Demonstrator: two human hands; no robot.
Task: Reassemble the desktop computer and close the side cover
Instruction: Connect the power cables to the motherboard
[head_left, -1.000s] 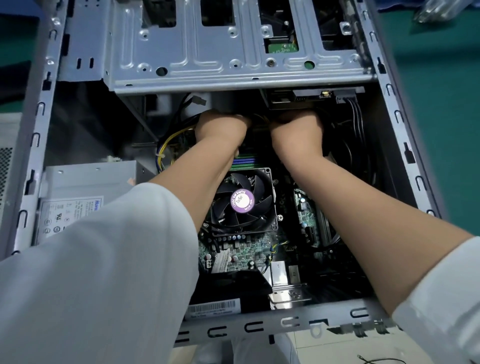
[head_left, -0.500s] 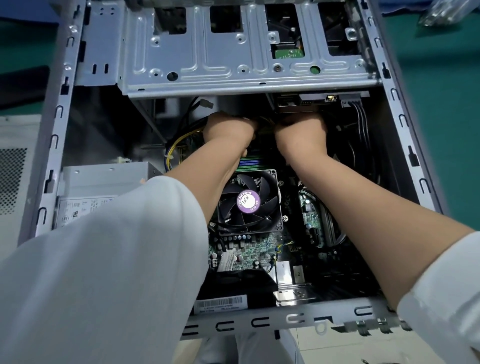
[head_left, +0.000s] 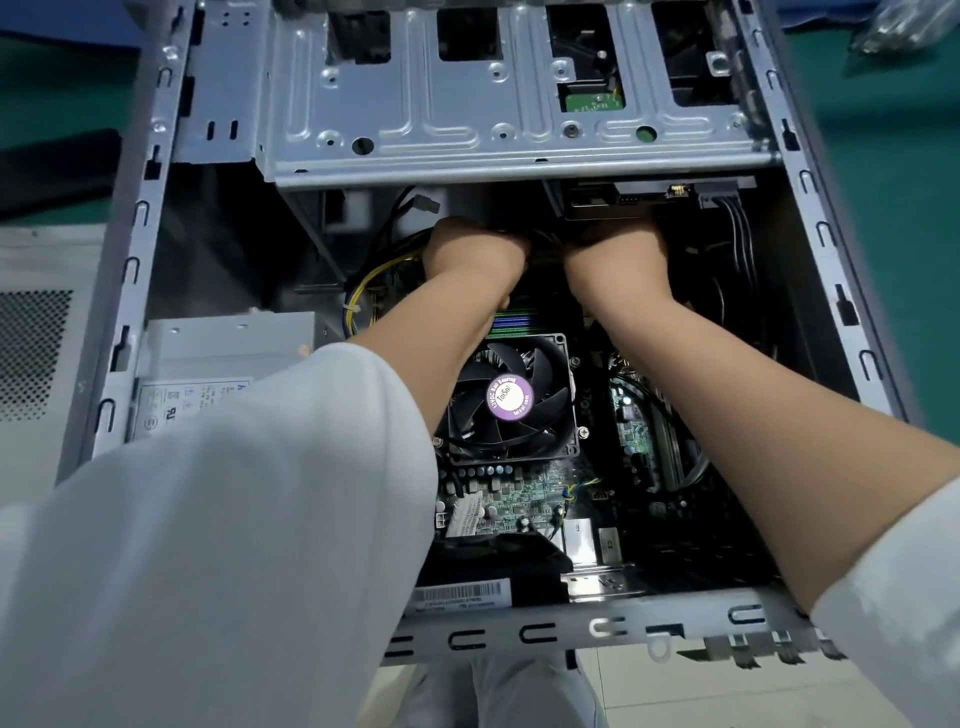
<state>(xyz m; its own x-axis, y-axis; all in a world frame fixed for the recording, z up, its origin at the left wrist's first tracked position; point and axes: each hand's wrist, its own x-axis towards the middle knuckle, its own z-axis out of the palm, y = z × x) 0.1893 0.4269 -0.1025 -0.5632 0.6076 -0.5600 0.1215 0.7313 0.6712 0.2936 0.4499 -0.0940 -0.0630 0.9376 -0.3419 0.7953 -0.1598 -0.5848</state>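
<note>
Green bench (head_left: 883, 218), open computer case (head_left: 130, 291) lengthwise away, left hand (head_left: 475, 254), right hand (head_left: 618, 260) inside, grip unclear.

a green table mat (head_left: 904, 171) with a clear bag (head_left: 906, 23) at its far right.

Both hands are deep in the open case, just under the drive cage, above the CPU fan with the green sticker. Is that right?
Not quite. In the head view the CPU fan carries a purple sticker, not green. The rest holds: left hand and right hand are deep in the open case, just under the drive cage.
</note>
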